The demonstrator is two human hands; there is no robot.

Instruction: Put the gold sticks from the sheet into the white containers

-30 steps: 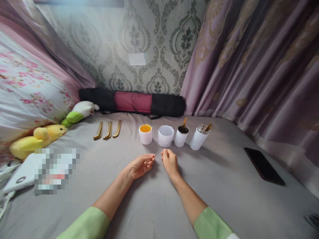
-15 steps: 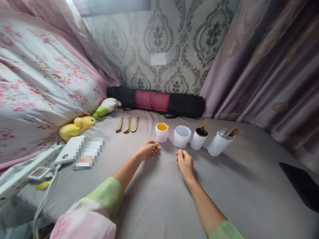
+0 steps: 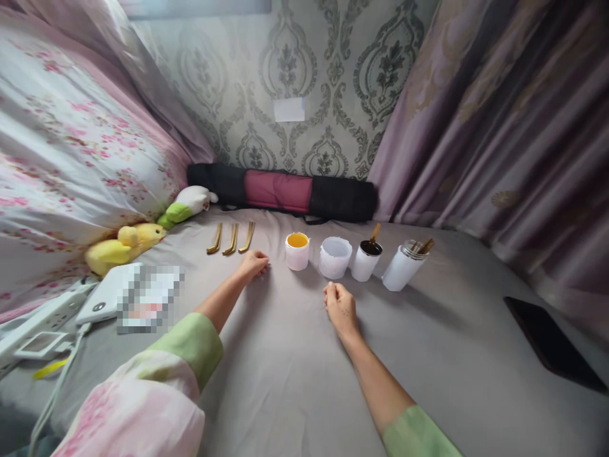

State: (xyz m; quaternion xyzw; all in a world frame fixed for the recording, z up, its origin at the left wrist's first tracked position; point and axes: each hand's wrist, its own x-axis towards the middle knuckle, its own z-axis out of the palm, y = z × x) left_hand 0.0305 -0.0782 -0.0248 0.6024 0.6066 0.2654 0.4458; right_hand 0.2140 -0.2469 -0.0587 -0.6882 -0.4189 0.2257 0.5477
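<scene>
My left hand (image 3: 254, 263) reaches forward over the grey sheet (image 3: 295, 368), fingers curled, just short of three gold utensils (image 3: 231, 238) lying side by side; nothing shows in it. My right hand (image 3: 339, 306) rests on the sheet in a loose fist, in front of a row of white cups. The leftmost cup (image 3: 297, 250) holds orange liquid. Beside it stands an empty translucent cup (image 3: 335, 256). A cup with dark liquid (image 3: 366, 259) has a gold utensil standing in it. The tilted rightmost cup (image 3: 403, 265) holds several gold utensils.
A black and maroon rolled bag (image 3: 285, 192) lies along the patterned wall. Yellow (image 3: 121, 247) and white-green (image 3: 185, 204) plush toys sit by the floral bedding at left. A power strip (image 3: 42, 317) and white device lie at left. A dark phone (image 3: 552, 343) lies at right by the curtain.
My left hand has moved forward and left, away from my right hand and toward the gold utensils. My right hand has stayed put. The view has turned left.
</scene>
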